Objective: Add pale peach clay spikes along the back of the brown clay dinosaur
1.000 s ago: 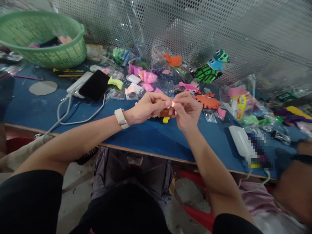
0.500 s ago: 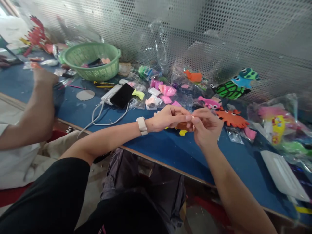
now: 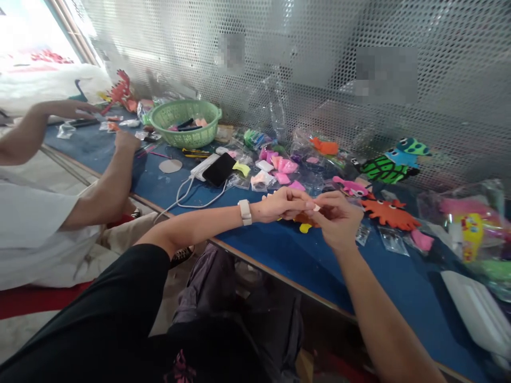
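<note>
My left hand (image 3: pixel 285 205), with a pale band on its wrist, is closed in a pinch. Its fingertips meet those of my right hand (image 3: pixel 339 217) over the table. Between them shows a small pale piece of modelling clay (image 3: pixel 316 208), pinched by both hands; its full shape is hidden by the fingers. Just below the hands lies an orange and yellow figure (image 3: pixel 305 228), mostly covered by them. To the right of my right hand are an orange crab-like figure (image 3: pixel 391 214) and a pink figure (image 3: pixel 351 187).
Packets of pink clay (image 3: pixel 284 164), a black phone (image 3: pixel 219 169) and a white cable lie beyond my left forearm. Farther back stand a green basket (image 3: pixel 186 139) and a turtle figure (image 3: pixel 385 167). A white case (image 3: pixel 475 308) sits at right. At left a co-worker's arms (image 3: pixel 106 181) reach over the table.
The view has swung left and up, so more of the co-worker shows. My hands stay together, and the pale piece is more visible between the fingertips.
</note>
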`<state>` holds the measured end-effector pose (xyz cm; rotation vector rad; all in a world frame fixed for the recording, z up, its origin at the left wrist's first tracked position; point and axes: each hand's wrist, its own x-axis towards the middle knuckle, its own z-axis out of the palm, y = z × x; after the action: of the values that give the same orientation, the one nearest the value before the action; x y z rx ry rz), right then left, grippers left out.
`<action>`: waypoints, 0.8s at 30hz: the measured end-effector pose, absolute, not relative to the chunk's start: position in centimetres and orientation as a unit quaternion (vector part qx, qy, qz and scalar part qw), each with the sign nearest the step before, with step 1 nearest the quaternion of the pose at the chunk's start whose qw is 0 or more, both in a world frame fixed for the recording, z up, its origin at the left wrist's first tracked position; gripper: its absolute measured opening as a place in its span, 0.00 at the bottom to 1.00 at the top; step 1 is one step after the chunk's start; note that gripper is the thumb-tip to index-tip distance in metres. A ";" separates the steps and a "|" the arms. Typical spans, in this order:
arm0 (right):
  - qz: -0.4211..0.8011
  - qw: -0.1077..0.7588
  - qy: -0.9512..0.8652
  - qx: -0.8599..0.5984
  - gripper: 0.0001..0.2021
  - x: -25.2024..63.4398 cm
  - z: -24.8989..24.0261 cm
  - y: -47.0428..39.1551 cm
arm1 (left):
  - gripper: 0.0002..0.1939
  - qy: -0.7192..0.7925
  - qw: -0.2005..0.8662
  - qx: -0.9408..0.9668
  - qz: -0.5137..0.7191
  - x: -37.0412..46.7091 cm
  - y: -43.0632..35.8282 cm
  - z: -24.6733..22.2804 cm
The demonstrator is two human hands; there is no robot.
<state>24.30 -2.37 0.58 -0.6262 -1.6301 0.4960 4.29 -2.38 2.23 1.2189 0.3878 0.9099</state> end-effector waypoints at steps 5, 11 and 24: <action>0.192 0.606 -0.720 -0.278 0.12 24.4 0.9 -2.7 | 0.33 0.183 0.704 0.544 0.418 4.3 -2.2 2.0; 0.173 0.608 -0.721 -0.284 0.13 24.5 1.0 -3.0 | 0.30 0.183 0.708 0.534 0.424 4.3 -2.1 1.8; 0.071 0.610 -0.727 -0.307 0.14 24.2 0.7 -3.3 | 0.30 0.183 0.719 0.529 0.412 4.4 -2.1 1.6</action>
<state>24.23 -3.31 0.69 -0.7081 -1.6785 0.1635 4.37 -2.15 1.62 1.1700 0.4049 0.9109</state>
